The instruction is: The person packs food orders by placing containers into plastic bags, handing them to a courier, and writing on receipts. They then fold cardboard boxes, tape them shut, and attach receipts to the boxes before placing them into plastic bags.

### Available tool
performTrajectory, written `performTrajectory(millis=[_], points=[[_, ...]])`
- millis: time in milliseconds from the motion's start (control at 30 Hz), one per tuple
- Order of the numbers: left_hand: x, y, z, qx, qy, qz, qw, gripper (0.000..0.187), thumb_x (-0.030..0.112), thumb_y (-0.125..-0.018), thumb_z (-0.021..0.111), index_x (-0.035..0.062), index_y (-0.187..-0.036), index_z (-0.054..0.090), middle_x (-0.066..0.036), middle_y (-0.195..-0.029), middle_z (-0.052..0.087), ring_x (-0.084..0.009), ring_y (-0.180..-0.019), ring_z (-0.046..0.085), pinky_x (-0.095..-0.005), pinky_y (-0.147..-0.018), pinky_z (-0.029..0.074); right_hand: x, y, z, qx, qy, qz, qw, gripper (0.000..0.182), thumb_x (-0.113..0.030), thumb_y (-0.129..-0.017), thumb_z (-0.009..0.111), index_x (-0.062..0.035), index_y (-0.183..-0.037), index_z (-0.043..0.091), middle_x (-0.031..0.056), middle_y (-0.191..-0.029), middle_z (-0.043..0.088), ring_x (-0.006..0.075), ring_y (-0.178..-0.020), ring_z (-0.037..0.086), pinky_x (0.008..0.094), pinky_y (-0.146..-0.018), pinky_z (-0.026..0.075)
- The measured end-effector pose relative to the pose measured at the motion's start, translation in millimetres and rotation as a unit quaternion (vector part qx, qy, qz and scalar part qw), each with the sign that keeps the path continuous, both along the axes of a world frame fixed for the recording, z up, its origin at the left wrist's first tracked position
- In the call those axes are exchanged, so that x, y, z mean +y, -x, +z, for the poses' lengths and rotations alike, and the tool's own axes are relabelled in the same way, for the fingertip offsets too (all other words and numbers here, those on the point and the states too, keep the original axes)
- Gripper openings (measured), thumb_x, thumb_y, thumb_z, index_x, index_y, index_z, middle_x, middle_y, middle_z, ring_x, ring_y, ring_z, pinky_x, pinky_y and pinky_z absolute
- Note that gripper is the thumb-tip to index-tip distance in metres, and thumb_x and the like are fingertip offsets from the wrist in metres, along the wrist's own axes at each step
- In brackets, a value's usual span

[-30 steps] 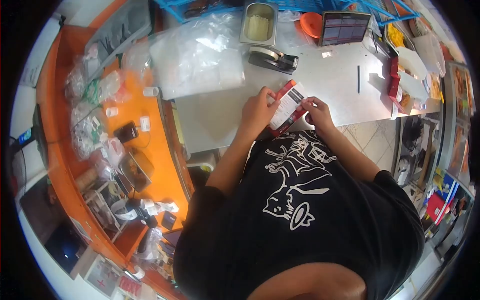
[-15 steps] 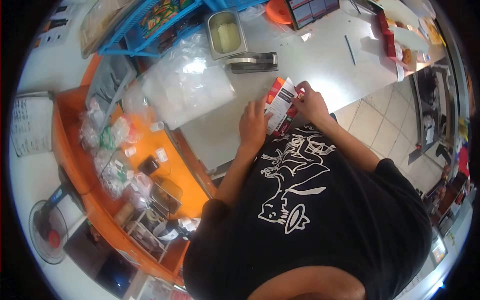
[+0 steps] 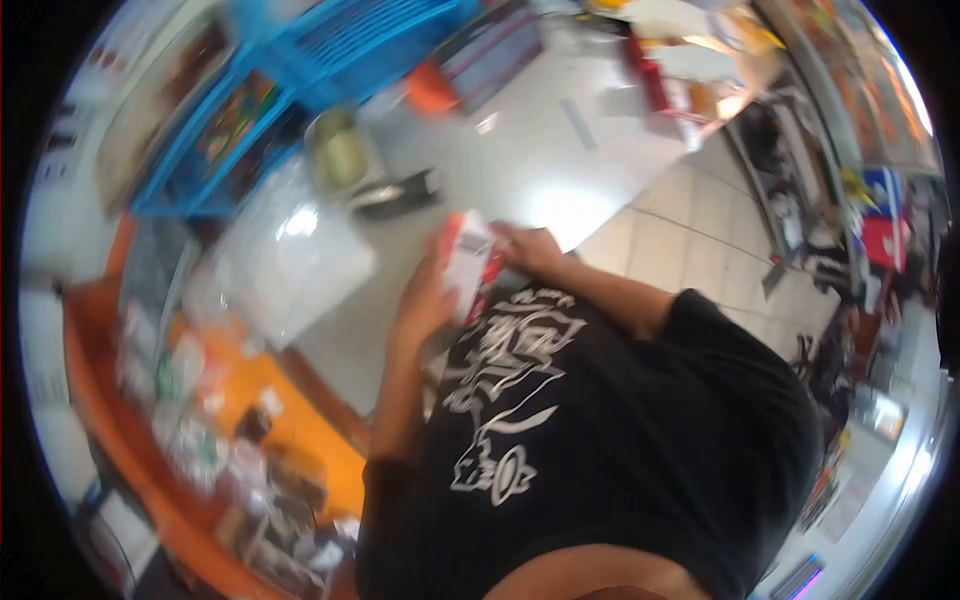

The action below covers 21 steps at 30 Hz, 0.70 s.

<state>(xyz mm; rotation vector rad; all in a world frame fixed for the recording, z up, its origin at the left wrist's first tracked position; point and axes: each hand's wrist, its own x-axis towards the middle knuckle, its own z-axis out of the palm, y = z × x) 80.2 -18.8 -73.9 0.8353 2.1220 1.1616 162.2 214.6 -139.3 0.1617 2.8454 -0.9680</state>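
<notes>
Both hands (image 3: 425, 300) (image 3: 530, 250) grip red-white carton (image 3: 468, 262) between them.

Red-and-white box (image 3: 468, 262), black shirt (image 3: 620, 420) with white print, blue basket (image 3: 300, 70), orange counter (image 3: 250, 400)

The single head-worn camera looks steeply down, close over the counter (image 3: 560, 170) edge.

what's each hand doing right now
Left hand: closed on the red and white carton.
Right hand: on the carton's other side, grip blurred.
</notes>
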Motion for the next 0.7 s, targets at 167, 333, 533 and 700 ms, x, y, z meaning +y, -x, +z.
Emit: performTrajectory(millis=[167, 333, 533, 700], points=[[8.4, -12.8, -37.7, 0.059, 0.088, 0.121, 0.987, 0.053, 0.018, -0.088, 0.059, 0.0019, -0.136, 0.043, -0.025, -0.118, 0.059, -0.0414, -0.114, 0.053, -0.0474, -0.097, 0.042, 1.8, -5.2, -3.6, 0.097, 0.107, 0.048, 0.988, 0.053, -0.044, -0.090, 0.055, -0.0126, -0.132, 0.048, 0.0186, -0.111, 0.064, 0.0395, -0.092, 0.063, 0.0468, -0.081, 0.051], [-27.6, -16.7, -40.4, 0.096, 0.211, 0.223, 0.947, 0.041, 0.029, -0.092, 0.058, 0.0016, -0.122, 0.054, -0.022, -0.114, 0.061, -0.0411, -0.108, 0.055, -0.0504, -0.092, 0.040, -31.3, 23.8, -13.2, -0.027, 0.183, 0.075, 0.980, 0.066, -0.054, -0.091, 0.052, -0.0129, -0.142, 0.038, 0.0161, -0.113, 0.064, 0.0385, -0.090, 0.065, 0.0449, -0.081, 0.051], [-54.0, -40.0, -13.8, 0.291, 0.283, 0.404, 0.819, 0.064, 0.039, -0.091, 0.060, -0.0024, -0.136, 0.042, -0.024, -0.133, 0.048, -0.0414, -0.125, 0.043, -0.0485, -0.107, 0.031, 71.5, 29.5, 39.2, 0.056, 0.201, -0.018, 0.978, 0.047, -0.034, -0.091, 0.061, -0.0188, -0.134, 0.050, 0.0128, -0.115, 0.061, 0.0294, -0.091, 0.065, 0.0415, -0.084, 0.050], [151.1, -54.6, 28.9, 0.237, -0.021, 0.199, 0.951, 0.027, 0.016, -0.088, 0.063, 0.0007, -0.111, 0.061, -0.014, -0.107, 0.062, -0.0320, -0.103, 0.057, -0.0408, -0.092, 0.044, 302.2, 14.0, 38.5, 0.162, -0.084, -0.307, 0.934, 0.037, -0.017, -0.084, 0.066, -0.0098, -0.117, 0.053, 0.0168, -0.116, 0.054, 0.0349, -0.087, 0.063, 0.0454, -0.076, 0.052]])
